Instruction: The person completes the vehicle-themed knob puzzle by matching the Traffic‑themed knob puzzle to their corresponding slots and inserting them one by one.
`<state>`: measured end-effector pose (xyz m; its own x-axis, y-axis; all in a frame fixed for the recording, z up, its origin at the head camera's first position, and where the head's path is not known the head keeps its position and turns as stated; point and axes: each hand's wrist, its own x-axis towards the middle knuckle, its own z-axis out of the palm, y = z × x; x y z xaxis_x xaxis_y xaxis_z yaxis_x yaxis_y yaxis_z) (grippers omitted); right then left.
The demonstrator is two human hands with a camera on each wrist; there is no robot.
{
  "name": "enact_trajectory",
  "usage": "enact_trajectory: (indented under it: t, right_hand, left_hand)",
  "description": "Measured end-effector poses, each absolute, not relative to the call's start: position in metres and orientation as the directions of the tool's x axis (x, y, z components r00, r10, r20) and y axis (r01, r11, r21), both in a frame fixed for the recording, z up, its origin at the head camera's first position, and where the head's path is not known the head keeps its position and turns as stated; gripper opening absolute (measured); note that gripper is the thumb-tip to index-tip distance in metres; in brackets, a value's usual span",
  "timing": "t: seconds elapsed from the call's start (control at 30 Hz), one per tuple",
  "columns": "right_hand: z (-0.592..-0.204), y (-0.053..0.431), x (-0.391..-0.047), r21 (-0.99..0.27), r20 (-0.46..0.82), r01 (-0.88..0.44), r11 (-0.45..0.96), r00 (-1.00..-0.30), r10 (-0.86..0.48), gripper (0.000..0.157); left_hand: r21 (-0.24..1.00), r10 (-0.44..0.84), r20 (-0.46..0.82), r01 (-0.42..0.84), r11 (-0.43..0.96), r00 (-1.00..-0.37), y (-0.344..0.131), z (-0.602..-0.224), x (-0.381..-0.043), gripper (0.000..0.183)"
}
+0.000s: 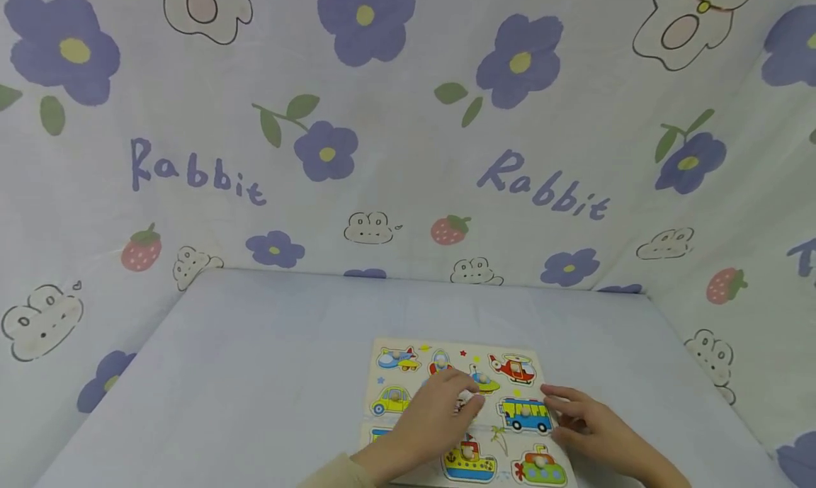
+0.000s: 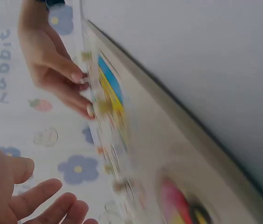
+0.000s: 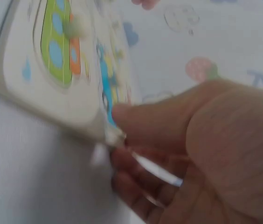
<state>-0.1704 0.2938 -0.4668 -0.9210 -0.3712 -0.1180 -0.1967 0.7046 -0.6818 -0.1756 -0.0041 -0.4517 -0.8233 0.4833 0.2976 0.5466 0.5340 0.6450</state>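
Note:
A wooden peg puzzle board (image 1: 433,421) with vehicle pieces lies flat near the table's front edge. My left hand (image 1: 440,417) hovers above its middle, fingers loosely bent and holding nothing; the left wrist view shows that hand (image 2: 33,196) apart from the board. At the board's right edge, my right hand (image 1: 593,431) pinches the rim beside the bus piece (image 1: 525,415). Close up, the thumb of the right hand (image 3: 169,135) lies over the edge and the fingers below it. Part of the board's lower left is hidden by the left forearm.
Around the board are a helicopter piece (image 1: 515,368), a car piece (image 1: 391,400), a ship piece (image 1: 470,465) and a submarine piece (image 1: 542,468), each with a knob. A pale table (image 1: 255,375) meets a printed cloth backdrop (image 1: 408,134) at the back and sides.

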Motion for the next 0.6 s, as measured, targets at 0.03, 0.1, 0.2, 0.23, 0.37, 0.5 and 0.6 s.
enact_trajectory:
  t: [0.03,0.1,0.2,0.23,0.37,0.5,0.6]
  right_hand:
    - [-0.464,0.289,-0.168,-0.673,-0.112,-0.198,0.713,-0.925,-0.362,0.055]
    - [-0.46,0.279,-0.163,-0.629,-0.086,-0.202,0.751,-0.942,-0.326,0.052]
    - [-0.453,0.261,-0.155,-0.521,-0.042,-0.181,0.834,-0.971,-0.237,0.059]
    - [-0.451,0.255,-0.153,-0.487,-0.029,-0.164,0.858,-0.979,-0.204,0.064]
    - [-0.443,0.237,-0.142,-0.404,0.036,-0.106,0.909,-0.994,-0.099,0.078]
    - [-0.437,0.23,-0.135,-0.39,0.146,-0.117,0.913,-0.987,-0.064,0.084]
    - [-0.434,0.228,-0.132,-0.391,0.207,-0.131,0.911,-0.977,-0.051,0.086]
  left_hand:
    - [0.626,0.469,0.307,0.547,0.556,-0.828,-0.013,-0.451,-0.176,0.025]
    - [0.595,0.441,0.312,0.535,0.6,-0.842,-0.03,-0.45,-0.176,0.029]
    - [0.584,0.401,0.311,0.506,0.635,-0.862,-0.055,-0.445,-0.174,0.034]
    - [0.582,0.386,0.314,0.497,0.644,-0.867,-0.062,-0.442,-0.173,0.035]
    - [0.536,0.336,0.366,0.492,0.686,-0.868,-0.087,-0.434,-0.168,0.037]
    - [0.424,0.314,0.457,0.514,0.746,-0.832,-0.108,-0.429,-0.168,0.04]
    - [0.341,0.313,0.516,0.527,0.779,-0.797,-0.123,-0.427,-0.17,0.042]
